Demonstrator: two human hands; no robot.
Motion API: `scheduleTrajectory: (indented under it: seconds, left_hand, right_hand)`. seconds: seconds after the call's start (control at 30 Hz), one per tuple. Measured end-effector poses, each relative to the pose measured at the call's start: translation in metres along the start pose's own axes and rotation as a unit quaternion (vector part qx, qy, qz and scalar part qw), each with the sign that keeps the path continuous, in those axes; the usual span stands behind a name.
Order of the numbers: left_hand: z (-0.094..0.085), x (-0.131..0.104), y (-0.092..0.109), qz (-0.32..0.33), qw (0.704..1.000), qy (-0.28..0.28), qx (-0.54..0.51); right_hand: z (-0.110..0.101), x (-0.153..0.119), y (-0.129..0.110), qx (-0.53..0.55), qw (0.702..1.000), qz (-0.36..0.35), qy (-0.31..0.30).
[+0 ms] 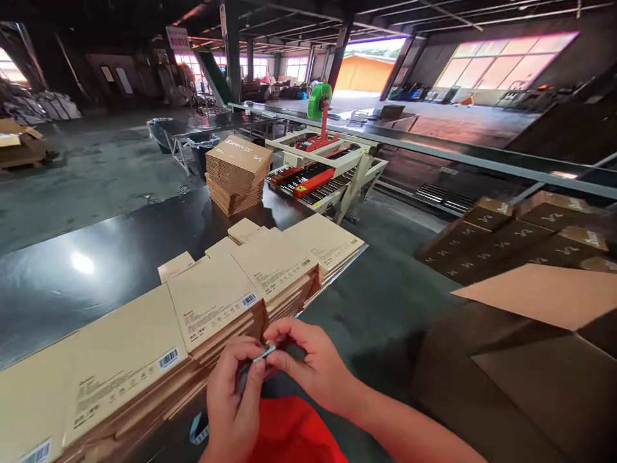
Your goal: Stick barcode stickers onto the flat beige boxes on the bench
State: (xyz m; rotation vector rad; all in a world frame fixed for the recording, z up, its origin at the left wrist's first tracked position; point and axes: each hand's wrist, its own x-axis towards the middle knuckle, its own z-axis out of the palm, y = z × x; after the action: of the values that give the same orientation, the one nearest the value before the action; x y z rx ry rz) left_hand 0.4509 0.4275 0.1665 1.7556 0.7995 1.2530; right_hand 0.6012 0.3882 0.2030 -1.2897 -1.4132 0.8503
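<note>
Both hands meet low in the middle of the head view. My left hand (234, 392) is closed, thumb and forefinger pinching one end of a thin light-blue strip (265, 354). At the strip's other end my right hand (308, 363) is closed in a pinch as well. A pale blue curled band (197, 431) shows below and left of my left hand; whether it joins the strip I cannot tell. Just beyond my hands lie stacks of flat cream cartons (216, 289) with printed text and barcodes, side by side along the table edge.
Flattened brown cartons (238, 154) are piled on the dark table (120, 251). Behind them stands a carton-sealing machine (328, 161) with a green tape roll. Packed brown boxes (506, 238) stand at right, near an open carton (535, 334). A long conveyor (457, 154) crosses behind.
</note>
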Motion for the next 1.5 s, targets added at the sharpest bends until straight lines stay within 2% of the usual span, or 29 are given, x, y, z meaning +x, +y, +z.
scheduleTrajectory:
  seconds: [0.1,0.17,0.27,0.37,0.5,0.6,0.67,0.77,1.17,1.27,1.4,1.5]
  left_hand:
    - [0.019,0.007,0.0,-0.015,0.999,0.0,0.037]
    - [0.038,0.014,-0.001,-0.016,0.997,0.02,0.074]
    - [0.068,0.024,-0.005,-0.011,0.991,0.048,0.126]
    - [0.094,0.032,-0.009,0.018,0.983,0.06,0.172]
    - [0.12,0.04,-0.013,0.077,0.971,0.045,0.221]
    - [0.136,0.043,-0.017,0.07,0.966,0.019,0.247]
    - [0.143,0.044,-0.021,0.074,0.961,0.014,0.266]
    - [0.147,0.044,-0.024,0.078,0.955,0.02,0.287]
    - [0.145,0.04,-0.028,0.087,0.952,0.027,0.293]
    - [0.144,0.039,-0.03,0.091,0.948,0.026,0.304]
    - [0.143,0.037,-0.031,0.093,0.944,0.024,0.314]
    - [0.143,0.037,-0.031,0.099,0.942,0.03,0.32]
  right_hand:
    - [-0.019,0.007,0.009,-0.001,1.0,0.004,-0.005]
    - [-0.033,0.013,0.015,-0.025,1.0,-0.005,-0.009]
    - [-0.059,0.023,0.023,-0.063,0.996,-0.061,0.008]
    - [-0.096,0.039,0.032,-0.075,0.991,-0.104,0.029]
    - [-0.153,0.073,0.045,-0.181,0.982,-0.041,0.042]
    - [-0.176,0.094,0.055,-0.248,0.968,0.027,-0.019]
    - [-0.178,0.1,0.059,-0.27,0.96,0.05,-0.057]
    - [-0.171,0.099,0.063,-0.298,0.95,0.042,-0.077]
    - [-0.16,0.095,0.067,-0.356,0.933,-0.003,-0.052]
    - [-0.157,0.095,0.066,-0.406,0.913,-0.019,-0.049]
    - [-0.155,0.096,0.061,-0.491,0.869,-0.046,-0.04]
    - [-0.157,0.099,0.059,-0.533,0.845,-0.044,-0.028]
